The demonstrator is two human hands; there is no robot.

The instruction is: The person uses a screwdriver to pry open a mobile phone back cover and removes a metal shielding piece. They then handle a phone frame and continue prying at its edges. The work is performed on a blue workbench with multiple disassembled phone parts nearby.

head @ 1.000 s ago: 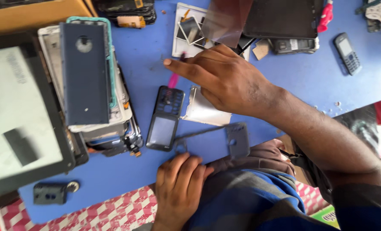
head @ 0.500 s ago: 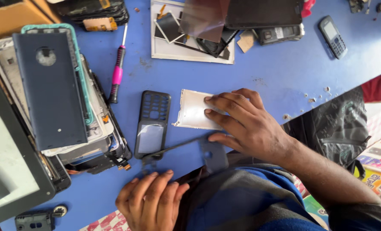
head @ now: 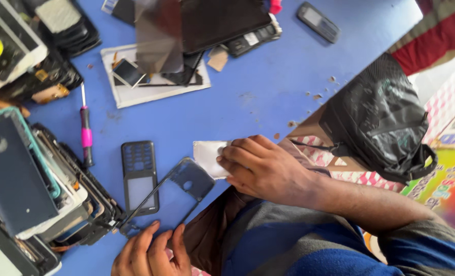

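A head-worn camera looks down on a blue table (head: 268,102) covered with phone parts. The person's right hand (head: 263,168) rests near the table's edge at about 5 o'clock from the centre, fingers curled and pressing flat on a small white rectangular piece (head: 206,156), which lies just beside a thin grey phone frame (head: 176,186). The frame runs diagonally, its far end near the left hand (head: 148,253) at 7 o'clock. The left hand's fingers lie loose and spread, tips touching or nearly touching the frame's lower end; I cannot tell whether they grip it.

At 9 o'clock from the frame lies 1 dark keypad phone front (head: 139,176). Further left, a screwdriver with a pink handle (head: 85,135) points up and down, beside a stack of phone backs and screens (head: 28,189). At 12 o'clock sits a white sheet (head: 150,92) holding more parts. A black bag (head: 381,122) hangs off the table at 3 o'clock.

The frame looks light, thin and bendable, likely to snap if twisted; its thicker camera end seems the safest place to hold.
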